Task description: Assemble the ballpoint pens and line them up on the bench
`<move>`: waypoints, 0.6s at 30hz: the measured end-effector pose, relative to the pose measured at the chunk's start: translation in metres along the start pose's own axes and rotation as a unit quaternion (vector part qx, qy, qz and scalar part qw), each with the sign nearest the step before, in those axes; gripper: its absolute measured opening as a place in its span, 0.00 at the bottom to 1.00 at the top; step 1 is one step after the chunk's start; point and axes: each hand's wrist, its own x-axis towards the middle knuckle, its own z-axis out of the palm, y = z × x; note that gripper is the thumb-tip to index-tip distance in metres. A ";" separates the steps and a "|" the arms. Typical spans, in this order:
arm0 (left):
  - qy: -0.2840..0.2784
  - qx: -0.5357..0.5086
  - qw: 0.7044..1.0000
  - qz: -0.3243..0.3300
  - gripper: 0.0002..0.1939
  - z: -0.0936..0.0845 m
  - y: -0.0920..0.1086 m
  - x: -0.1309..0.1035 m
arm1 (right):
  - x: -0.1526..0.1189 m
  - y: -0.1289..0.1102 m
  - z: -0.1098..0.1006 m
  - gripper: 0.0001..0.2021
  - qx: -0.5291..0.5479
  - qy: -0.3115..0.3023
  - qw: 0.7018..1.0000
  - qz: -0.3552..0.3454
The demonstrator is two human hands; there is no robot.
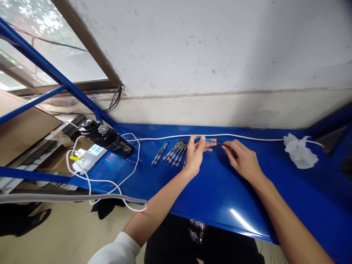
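Observation:
My left hand is closed on a blue pen barrel, pinched near the thumb while other fingers stretch beneath it. My right hand pinches a thin dark rod, which looks like a pen refill. The rod lines up with the right end of the barrel; whether its tip sits inside is too small to tell. Left of my left hand, several grey-and-black pens lie side by side on the blue tabletop. Further left lie blue pens, close together.
A black bottle stands tilted in view at the left, beside a white power strip. A white cable loops there and another stretch runs along the back edge. Crumpled white tissue lies at the right. Blue frame bars rise at the left.

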 end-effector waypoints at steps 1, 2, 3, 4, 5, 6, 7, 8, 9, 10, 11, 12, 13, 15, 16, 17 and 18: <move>-0.002 -0.002 1.000 0.001 0.24 0.000 0.000 0.000 | 0.000 0.000 0.000 0.13 -0.001 0.001 1.000 0.001; -0.002 -0.003 1.000 0.003 0.24 0.000 0.000 0.000 | 0.000 0.000 0.000 0.13 -0.001 0.001 1.000 0.001; -0.002 -0.003 1.000 0.004 0.24 0.000 -0.001 0.001 | 0.000 0.000 0.000 0.12 0.000 0.002 1.000 0.002; -0.001 -0.003 1.000 0.004 0.24 0.000 -0.001 0.001 | 0.000 0.001 0.000 0.12 0.001 0.002 1.000 0.002; 0.000 -0.003 1.000 0.003 0.25 -0.001 -0.001 0.001 | 0.000 0.001 0.001 0.12 0.002 0.002 1.000 0.003; 0.001 -0.002 1.000 0.003 0.25 -0.001 -0.001 0.001 | 0.000 0.001 0.001 0.12 0.002 0.003 1.000 0.003; 0.002 -0.002 1.000 0.003 0.25 -0.001 -0.001 0.002 | 0.000 0.001 0.001 0.12 0.003 0.005 1.000 0.002; 0.003 -0.002 1.000 0.003 0.26 -0.001 -0.001 0.002 | 0.000 0.001 0.001 0.13 0.002 0.007 1.000 0.003; 0.003 -0.002 1.000 0.003 0.26 -0.002 -0.002 0.002 | 0.000 0.001 0.001 0.13 0.002 0.010 1.000 0.002; 0.002 -0.001 1.000 0.004 0.26 -0.002 -0.002 0.002 | 0.000 0.001 0.001 0.13 0.002 0.011 1.000 0.001; 0.001 0.000 1.000 0.004 0.25 -0.002 -0.002 0.002 | 0.000 0.001 0.001 0.13 0.002 0.012 1.000 0.001; 0.001 0.000 1.000 0.004 0.25 -0.003 -0.002 0.002 | 0.000 0.001 0.001 0.13 0.002 0.012 1.000 0.001; 0.001 0.001 1.000 0.004 0.25 -0.003 -0.002 0.002 | 0.000 0.001 0.001 0.12 0.002 0.012 1.000 0.001; 0.000 0.001 1.000 0.005 0.24 -0.004 -0.002 0.002 | 0.000 0.001 0.001 0.12 0.003 0.011 1.000 0.001; -0.001 0.001 1.000 0.005 0.24 -0.004 -0.002 0.003 | 0.000 0.001 0.001 0.12 0.003 0.012 1.000 0.001; -0.002 0.000 1.000 0.004 0.24 -0.004 -0.002 0.003 | 0.000 0.001 0.001 0.11 0.002 0.013 1.000 0.000; -0.003 0.000 1.000 0.004 0.24 -0.004 -0.002 0.003 | -0.001 0.001 0.001 0.11 0.002 0.014 1.000 -0.003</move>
